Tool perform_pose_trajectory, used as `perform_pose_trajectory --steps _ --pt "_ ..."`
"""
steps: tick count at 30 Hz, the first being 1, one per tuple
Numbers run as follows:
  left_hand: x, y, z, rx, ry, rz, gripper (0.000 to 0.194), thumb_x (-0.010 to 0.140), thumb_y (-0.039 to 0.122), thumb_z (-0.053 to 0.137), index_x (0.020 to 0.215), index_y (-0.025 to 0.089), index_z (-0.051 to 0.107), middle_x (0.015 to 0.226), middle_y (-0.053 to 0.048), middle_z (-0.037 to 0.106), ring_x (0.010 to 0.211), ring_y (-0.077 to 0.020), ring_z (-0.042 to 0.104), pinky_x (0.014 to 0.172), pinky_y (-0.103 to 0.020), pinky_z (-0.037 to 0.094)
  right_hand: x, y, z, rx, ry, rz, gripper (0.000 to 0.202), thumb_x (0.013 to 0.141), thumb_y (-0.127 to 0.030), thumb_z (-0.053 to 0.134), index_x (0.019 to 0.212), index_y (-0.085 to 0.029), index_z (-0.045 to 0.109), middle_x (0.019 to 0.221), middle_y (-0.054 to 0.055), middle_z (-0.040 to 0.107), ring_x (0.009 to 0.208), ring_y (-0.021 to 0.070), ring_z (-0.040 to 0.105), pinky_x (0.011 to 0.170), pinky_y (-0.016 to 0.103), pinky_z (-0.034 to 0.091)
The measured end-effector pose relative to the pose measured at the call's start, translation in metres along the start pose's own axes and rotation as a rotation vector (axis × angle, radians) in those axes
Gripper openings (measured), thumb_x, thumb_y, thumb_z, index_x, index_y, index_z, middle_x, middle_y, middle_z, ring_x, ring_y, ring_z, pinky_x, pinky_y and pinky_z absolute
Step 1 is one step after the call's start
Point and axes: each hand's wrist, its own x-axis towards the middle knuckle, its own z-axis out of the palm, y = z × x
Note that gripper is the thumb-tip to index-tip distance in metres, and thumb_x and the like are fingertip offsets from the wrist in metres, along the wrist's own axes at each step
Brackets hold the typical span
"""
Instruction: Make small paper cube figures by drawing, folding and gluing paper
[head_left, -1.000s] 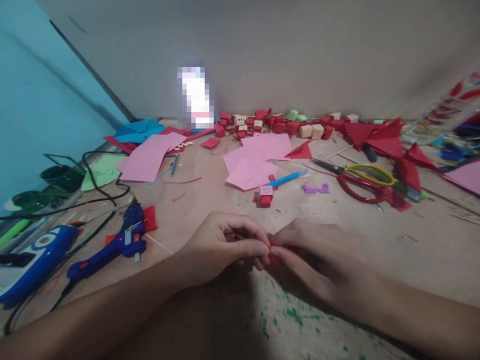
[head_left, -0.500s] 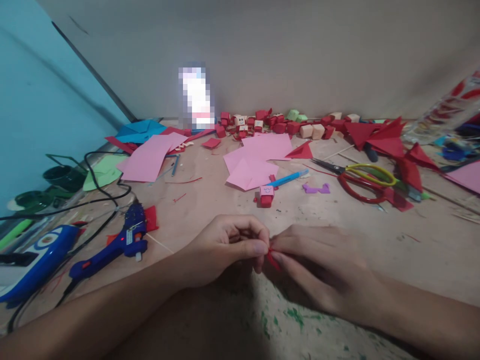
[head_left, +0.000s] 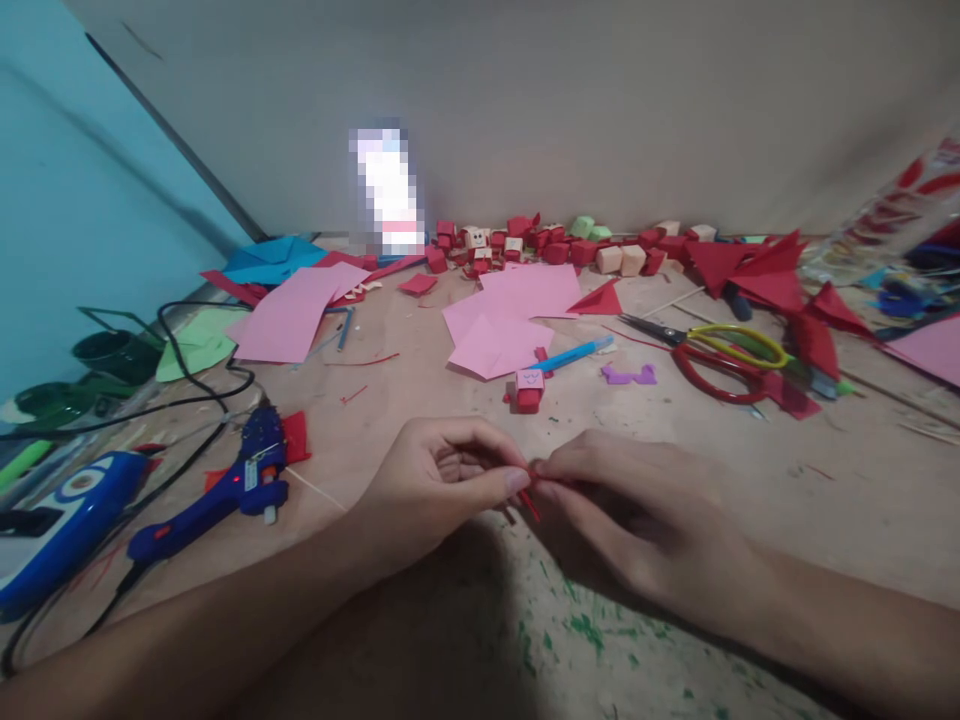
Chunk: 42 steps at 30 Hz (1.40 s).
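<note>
Low in the centre of the head view, my left hand (head_left: 450,475) and my right hand (head_left: 637,505) meet at their fingertips. Both pinch a small red paper piece (head_left: 530,500), whose thin end hangs below the fingers; the rest of it is covered. Just beyond them stands a small block figure (head_left: 529,390) with a pink head, a drawn face and a red body. A blue pen (head_left: 574,354) lies behind it, and a purple paper cutout (head_left: 628,374) is to its right.
Pink paper sheets (head_left: 499,340) lie in the middle, and scissors (head_left: 724,360) to the right. A blue glue gun (head_left: 244,485) with a cable is at left. Small paper blocks (head_left: 559,250) line the wall beside a blurred phone (head_left: 388,190).
My right fingers have shifted slightly up and left against my left fingertips. The red piece's thin end now shows lower and more clearly. The view has moved slightly.
</note>
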Motion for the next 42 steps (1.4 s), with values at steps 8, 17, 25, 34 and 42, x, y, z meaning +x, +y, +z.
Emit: perform_pose_trajectory --steps 8,17,25,34,42 --pt "0.0021 0.0016 -0.0013 0.007 0.014 0.0 0.011 0.073 0.018 0.081 0.076 0.011 0.073 0.068 -0.003 0.074 0.061 -0.0135 0.071 0.062 -0.022 0.06 -0.0005 0.0011 -0.0008 0.009 -0.052 0.01 0.01 0.092 -0.011 0.06 0.096 -0.017 0.068 0.081 0.002 0.071 0.065 0.0101 0.06 0.059 0.022 0.047" --pt "0.0026 0.0014 -0.0007 -0.003 -0.006 -0.007 0.012 0.073 0.019 0.081 0.076 0.011 0.073 0.066 -0.003 0.073 0.061 -0.0132 0.069 0.062 -0.022 0.059 -0.001 0.0038 -0.0009 0.021 -0.074 -0.018 0.013 0.093 -0.009 0.056 0.095 -0.015 0.068 0.081 0.003 0.069 0.068 0.0108 0.06 0.062 0.023 0.047" --pt "0.0015 0.0006 -0.0026 0.001 -0.006 -0.005 0.014 0.074 0.022 0.081 0.079 0.011 0.074 0.067 -0.004 0.073 0.063 -0.014 0.069 0.063 -0.023 0.059 0.0017 0.0035 -0.0026 0.035 -0.099 -0.04 0.022 0.091 -0.003 0.054 0.101 -0.017 0.068 0.086 0.004 0.071 0.073 0.0119 0.063 0.066 0.023 0.05" --pt "0.0046 -0.0044 -0.0047 -0.034 -0.035 0.029 0.009 0.076 0.019 0.081 0.079 0.012 0.075 0.066 -0.002 0.074 0.06 -0.0106 0.068 0.061 -0.018 0.057 0.0031 0.0024 -0.0015 0.038 -0.02 -0.002 0.014 0.093 -0.007 0.06 0.094 -0.015 0.071 0.082 0.003 0.071 0.072 0.0096 0.064 0.066 0.02 0.05" --pt "0.0024 0.0005 -0.0023 -0.03 -0.006 -0.003 0.008 0.077 0.016 0.08 0.079 0.01 0.074 0.067 -0.002 0.073 0.061 -0.0098 0.068 0.062 -0.017 0.058 0.0015 0.0033 -0.0023 0.043 -0.111 -0.046 0.019 0.092 -0.005 0.058 0.101 -0.016 0.07 0.089 0.005 0.072 0.077 0.011 0.064 0.07 0.022 0.051"
